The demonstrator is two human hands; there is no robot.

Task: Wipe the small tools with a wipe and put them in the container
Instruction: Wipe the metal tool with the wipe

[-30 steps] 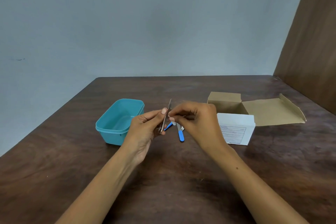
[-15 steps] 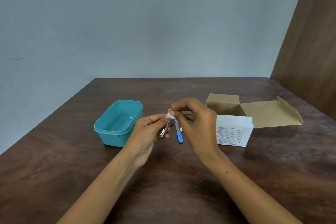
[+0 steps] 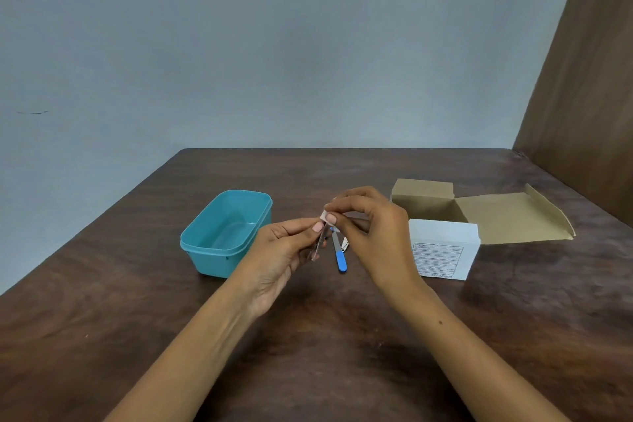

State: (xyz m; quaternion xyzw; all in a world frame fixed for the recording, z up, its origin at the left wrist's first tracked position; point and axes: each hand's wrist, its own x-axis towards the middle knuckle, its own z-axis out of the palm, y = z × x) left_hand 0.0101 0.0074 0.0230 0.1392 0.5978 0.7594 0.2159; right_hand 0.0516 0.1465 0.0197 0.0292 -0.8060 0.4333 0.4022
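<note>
Above the dark wooden table (image 3: 308, 353): left hand (image 3: 281, 257) gripping a slim metal tool (image 3: 319, 245); right hand (image 3: 373, 233) pinching a small white wipe (image 3: 324, 216) at its upper end. Blue-handled tool (image 3: 339, 255) on table between hands. Teal container (image 3: 226, 233) left; opened cardboard box (image 3: 462, 226) right.

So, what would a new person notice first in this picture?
The two hands at the centre: the left hand holds a small metal tool while the right hand pinches a wipe at its tip. Left of them stands an empty teal container; right, an open box.
</note>
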